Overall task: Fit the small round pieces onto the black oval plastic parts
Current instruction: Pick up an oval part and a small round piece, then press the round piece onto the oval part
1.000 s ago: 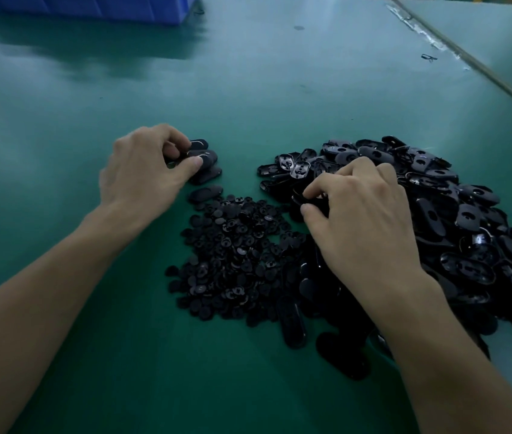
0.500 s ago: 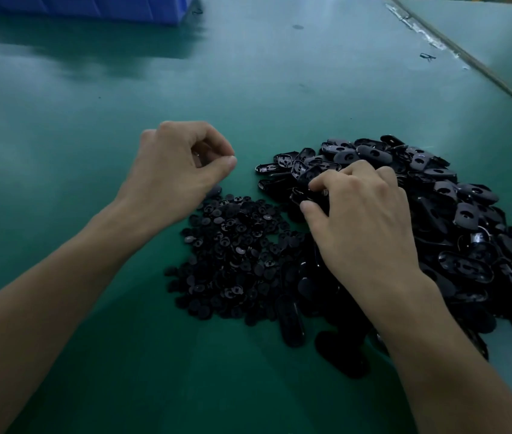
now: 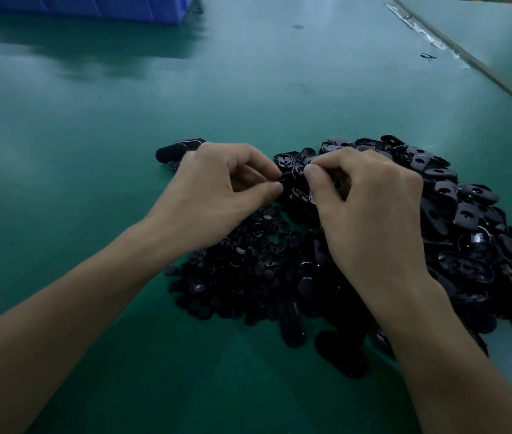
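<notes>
Piles (image 3: pixel 242 264) two, left hand (image 3: pixel 217 195) pinching round piece (image 3: pixel 279 181), right hand (image 3: pixel 370 211) oval part (image 3: pixel 302 195)

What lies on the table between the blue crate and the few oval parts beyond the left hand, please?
In the head view, the green table between the blue crate and those oval parts is bare, showing only the crate's reflection.

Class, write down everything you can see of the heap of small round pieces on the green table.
The heap of small round pieces is a loose spread of many glossy black discs, seemingly plastic, some showing a raised centre. It lies on the green table, its right edge merging into the pile of oval parts. The left hand hangs over its far side.
</notes>
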{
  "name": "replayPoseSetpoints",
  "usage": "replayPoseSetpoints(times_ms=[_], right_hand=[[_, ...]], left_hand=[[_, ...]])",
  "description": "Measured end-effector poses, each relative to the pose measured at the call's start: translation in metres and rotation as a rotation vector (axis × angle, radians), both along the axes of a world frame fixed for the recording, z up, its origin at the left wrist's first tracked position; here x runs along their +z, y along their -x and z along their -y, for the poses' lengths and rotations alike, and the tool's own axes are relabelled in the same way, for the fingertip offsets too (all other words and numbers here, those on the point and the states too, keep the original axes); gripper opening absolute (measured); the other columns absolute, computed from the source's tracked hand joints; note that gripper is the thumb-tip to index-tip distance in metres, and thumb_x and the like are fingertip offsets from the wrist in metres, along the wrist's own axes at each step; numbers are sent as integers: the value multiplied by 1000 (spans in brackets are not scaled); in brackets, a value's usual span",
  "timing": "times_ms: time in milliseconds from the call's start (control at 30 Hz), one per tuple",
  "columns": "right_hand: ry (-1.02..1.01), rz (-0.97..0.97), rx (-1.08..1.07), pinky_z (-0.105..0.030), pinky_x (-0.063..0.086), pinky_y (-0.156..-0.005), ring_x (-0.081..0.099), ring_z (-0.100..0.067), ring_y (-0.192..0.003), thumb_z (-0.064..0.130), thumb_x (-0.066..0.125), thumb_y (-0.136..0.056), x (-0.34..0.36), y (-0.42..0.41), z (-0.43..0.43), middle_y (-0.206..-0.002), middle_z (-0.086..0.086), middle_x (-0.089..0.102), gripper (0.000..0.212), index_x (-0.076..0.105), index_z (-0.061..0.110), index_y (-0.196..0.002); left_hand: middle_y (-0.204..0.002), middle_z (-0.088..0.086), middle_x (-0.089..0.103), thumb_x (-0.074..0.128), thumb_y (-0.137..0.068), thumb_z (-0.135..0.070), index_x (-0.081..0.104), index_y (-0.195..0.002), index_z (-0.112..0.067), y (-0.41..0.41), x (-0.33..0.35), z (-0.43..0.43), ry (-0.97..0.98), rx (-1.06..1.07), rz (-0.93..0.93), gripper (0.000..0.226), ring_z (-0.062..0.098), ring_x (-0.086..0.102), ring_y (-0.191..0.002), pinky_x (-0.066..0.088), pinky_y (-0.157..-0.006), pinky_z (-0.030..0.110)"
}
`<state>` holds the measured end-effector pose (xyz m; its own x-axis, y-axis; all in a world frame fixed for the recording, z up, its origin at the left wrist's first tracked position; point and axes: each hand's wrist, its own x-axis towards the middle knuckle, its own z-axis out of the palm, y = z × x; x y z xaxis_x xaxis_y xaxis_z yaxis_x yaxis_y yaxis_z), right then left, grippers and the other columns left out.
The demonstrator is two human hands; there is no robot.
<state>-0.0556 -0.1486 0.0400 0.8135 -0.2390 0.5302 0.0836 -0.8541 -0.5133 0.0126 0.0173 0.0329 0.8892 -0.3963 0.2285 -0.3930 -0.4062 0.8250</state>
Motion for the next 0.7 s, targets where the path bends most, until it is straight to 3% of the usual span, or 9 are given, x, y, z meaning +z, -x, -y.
replayPoseSetpoints(times_ms=[100,200,300,533,700], right_hand=[[-248,43,103,-14,51,-73,66,-1,-73,25,70,-91,3,0,-2,-73,19,67,5,75,26,-93],[-453,1,178,-33,59,-76,71,-3,-70,26,72,-88,3,0,-1,-74,13,73,9,71,35,-88],[-553,-36,205,-33,60,-71,71,-6,-65,23,71,-88,2,-1,1,-72,10,74,9,70,32,-87],[-628,-101,273,-10,47,-56,71,-5,-62,16,71,-91,1,-1,4,-74,10,75,10,71,26,-93],[-583,-85,291,-19,55,-63,72,-4,-68,18,77,-85,3,1,4,-75,11,75,10,73,28,-85]], left_hand=[[-81,-9,76,78,-77,-30,73,-94,-30,3,0,2,62,-56,-89,17,11,73,-75,57,-73,23],[-80,-1,76,78,-84,-17,73,-92,-24,6,2,4,161,-113,-180,12,7,68,-69,52,-65,17],[-81,4,76,72,-89,-11,72,-91,-20,7,5,4,226,-114,-233,9,6,65,-66,50,-58,16],[-78,-2,74,72,-89,-10,73,-91,-23,7,8,3,314,-75,-237,13,5,64,-64,50,-56,18],[-75,-6,73,71,-90,-11,71,-96,-21,7,9,4,366,-66,-239,13,4,63,-63,48,-53,16]])
